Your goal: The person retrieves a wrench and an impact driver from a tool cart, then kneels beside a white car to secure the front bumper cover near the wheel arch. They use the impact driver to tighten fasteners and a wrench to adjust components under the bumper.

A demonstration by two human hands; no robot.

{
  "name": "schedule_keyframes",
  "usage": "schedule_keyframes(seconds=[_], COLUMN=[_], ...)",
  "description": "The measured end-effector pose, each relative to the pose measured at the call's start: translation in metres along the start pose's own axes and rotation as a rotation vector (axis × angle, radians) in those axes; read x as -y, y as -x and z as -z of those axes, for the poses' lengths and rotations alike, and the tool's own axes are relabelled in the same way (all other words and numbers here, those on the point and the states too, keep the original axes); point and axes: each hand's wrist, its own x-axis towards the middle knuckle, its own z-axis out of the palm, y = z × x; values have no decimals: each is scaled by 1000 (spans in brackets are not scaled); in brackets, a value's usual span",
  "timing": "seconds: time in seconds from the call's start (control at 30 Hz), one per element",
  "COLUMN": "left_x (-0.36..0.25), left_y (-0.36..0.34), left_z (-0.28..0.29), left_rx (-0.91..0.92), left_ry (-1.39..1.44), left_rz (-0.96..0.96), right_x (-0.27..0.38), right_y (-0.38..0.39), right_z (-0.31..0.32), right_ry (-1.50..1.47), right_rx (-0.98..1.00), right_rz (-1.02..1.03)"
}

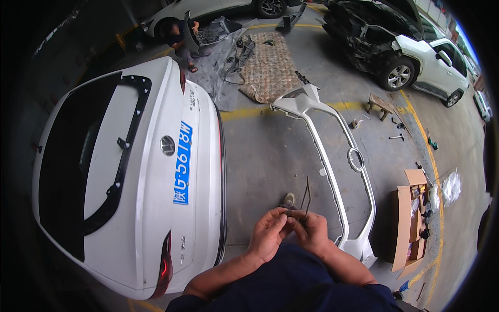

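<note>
Both hands meet in front of my body. My left hand [267, 235] is closed, thumb and fingertips pinching something small that the fingers mostly cover; I cannot make out what it is. My right hand [312, 230] touches it with closed fingers. A thin, dark, bent metal rod [309, 195] sticks up from the right hand's fingers, its lower end hidden in the grip. Just right of my hands, a white car bumper frame [318, 156] with a round emblem ring lies on the floor. To the left stands the rear of a white car [150, 208].
An opened cardboard box [403, 223] with parts stands at right, clear plastic wrap [451, 187] beyond it. A hammer [397, 137] and a small wooden stool [381, 105] are farther off. At the back are a quilted mat [267, 67], a crouching person [179, 44] and a partly dismantled white car [416, 57].
</note>
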Motion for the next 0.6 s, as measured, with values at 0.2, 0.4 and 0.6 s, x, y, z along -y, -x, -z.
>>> schedule_keyframes(seconds=[0.2,0.4,0.6], left_x=[-73,-173,-249], left_y=[-133,-263,-382], left_z=[1,-29,-51], left_rx=[-70,-50,103], left_ry=[-20,-207,-517], left_rz=[20,-255,-602], right_x=[-41,-73,-69], right_y=[-144,-299,-422], right_z=[-2,30,44], right_ry=[-441,-842,-830], right_rx=[98,378,636], right_rz=[-214,-323,-428])
